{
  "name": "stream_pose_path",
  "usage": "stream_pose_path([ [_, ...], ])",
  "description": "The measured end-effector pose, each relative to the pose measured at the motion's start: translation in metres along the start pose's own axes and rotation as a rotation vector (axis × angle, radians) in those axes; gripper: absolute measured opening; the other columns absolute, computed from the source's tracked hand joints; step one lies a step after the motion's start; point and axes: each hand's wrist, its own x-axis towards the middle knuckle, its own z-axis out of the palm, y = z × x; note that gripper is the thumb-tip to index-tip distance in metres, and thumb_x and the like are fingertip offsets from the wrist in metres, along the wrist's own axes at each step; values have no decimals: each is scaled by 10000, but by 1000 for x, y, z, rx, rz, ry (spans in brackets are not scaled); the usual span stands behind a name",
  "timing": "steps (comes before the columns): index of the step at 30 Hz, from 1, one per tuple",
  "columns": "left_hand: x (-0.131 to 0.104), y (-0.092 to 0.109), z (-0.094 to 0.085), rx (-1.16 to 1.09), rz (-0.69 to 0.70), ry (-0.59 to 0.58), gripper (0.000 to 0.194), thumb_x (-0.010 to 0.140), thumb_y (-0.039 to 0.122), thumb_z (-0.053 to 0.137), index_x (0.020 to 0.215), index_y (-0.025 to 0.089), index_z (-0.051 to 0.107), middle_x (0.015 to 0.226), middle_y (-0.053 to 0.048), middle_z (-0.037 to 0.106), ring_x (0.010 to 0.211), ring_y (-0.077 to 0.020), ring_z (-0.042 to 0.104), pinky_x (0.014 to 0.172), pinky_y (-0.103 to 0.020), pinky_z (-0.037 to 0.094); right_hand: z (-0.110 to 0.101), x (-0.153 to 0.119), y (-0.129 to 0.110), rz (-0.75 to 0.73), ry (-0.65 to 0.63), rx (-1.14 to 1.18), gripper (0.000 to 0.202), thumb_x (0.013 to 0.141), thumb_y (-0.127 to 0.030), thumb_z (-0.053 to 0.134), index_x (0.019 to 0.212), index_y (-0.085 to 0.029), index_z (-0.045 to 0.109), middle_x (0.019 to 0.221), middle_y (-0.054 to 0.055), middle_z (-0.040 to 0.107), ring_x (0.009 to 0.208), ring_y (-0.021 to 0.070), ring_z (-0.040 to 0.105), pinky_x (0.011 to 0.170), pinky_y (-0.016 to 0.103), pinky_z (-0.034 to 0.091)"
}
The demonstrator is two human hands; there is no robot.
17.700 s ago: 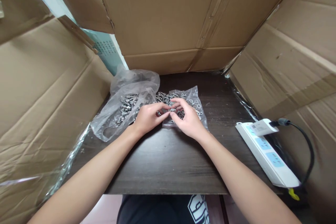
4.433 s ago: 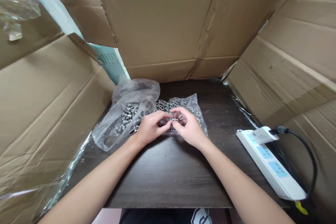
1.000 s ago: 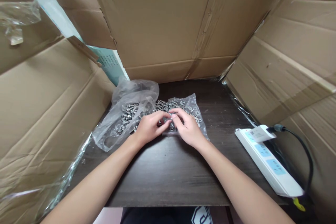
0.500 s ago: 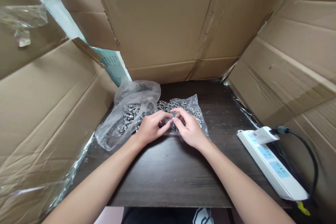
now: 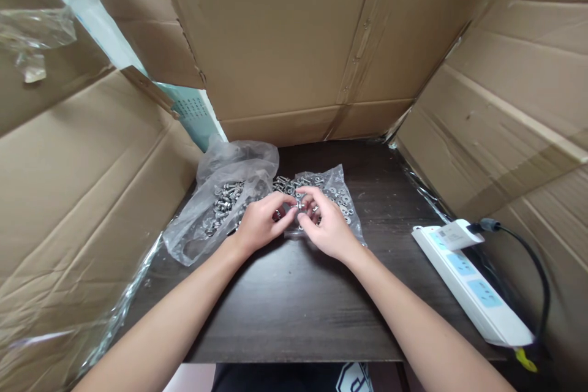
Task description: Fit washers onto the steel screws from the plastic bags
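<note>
Between my two hands is a small metal bolt (image 5: pixel 299 206), with what looks like a washer or nut on it. My left hand (image 5: pixel 265 218) pinches one end of it between thumb and fingertips. My right hand (image 5: pixel 327 220) is on the other side, its thumb and fingers apart around the bolt's end. Behind and below the hands lies a clear plastic bag (image 5: pixel 339 179) with loose bolts and washers (image 5: pixel 342 199). To the left, a crumpled plastic bag (image 5: pixel 184 237) holds several bolts with nuts (image 5: pixel 225 199).
All this rests on a dark wooden table (image 5: pixel 294 300). A white power strip (image 5: pixel 478 294) with a plugged-in adapter (image 5: pixel 454 234) and black cable (image 5: pixel 542 266) lies at the right. Cardboard walls (image 5: pixel 285 30) stand at the back and both sides.
The right thumb and fingers have parted from their pinch, and more of the bolt shows between the hands. The whole view has shifted slightly.
</note>
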Motion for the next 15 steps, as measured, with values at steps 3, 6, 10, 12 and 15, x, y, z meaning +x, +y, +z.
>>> stream_pose_path([
  [3,0,0,0,-4,17,-10,107,997,236,582,1056,184,654,911,-28,727,682,-113,657,634,-219,520,-1,1,0,14,12,23,291,951,-257,533,1236,-230,586,886,14,658,736,164,618,664,293,489],
  [6,0,1,0,-5,18,-17,105,997,236,589,1060,184,655,913,-27,726,682,-112,654,639,-219,522,-1,1,-1,4,21,33,298,942,-222,510,1229,-225,589,902,23,667,750,164,622,678,298,500],
  [10,0,1,-1,-2,9,-5,105,995,239,586,1050,184,656,918,-30,727,675,-111,651,638,-222,525,0,0,-1,-15,61,37,469,812,-161,600,1274,-234,566,1123,78,663,916,194,640,658,284,518],
  [12,1,1,-1,-1,17,-10,107,993,234,582,1049,184,659,926,-34,731,684,-114,658,635,-221,526,0,0,-2,6,55,51,438,839,-198,616,1274,-234,570,1097,73,683,922,199,654,662,285,522],
  [15,1,1,-1,1,15,-21,113,995,245,589,1050,183,666,912,-35,732,692,-120,665,631,-221,529,-1,1,-2,57,46,31,221,972,-296,516,1146,-223,633,847,23,686,730,168,640,645,291,496],
])
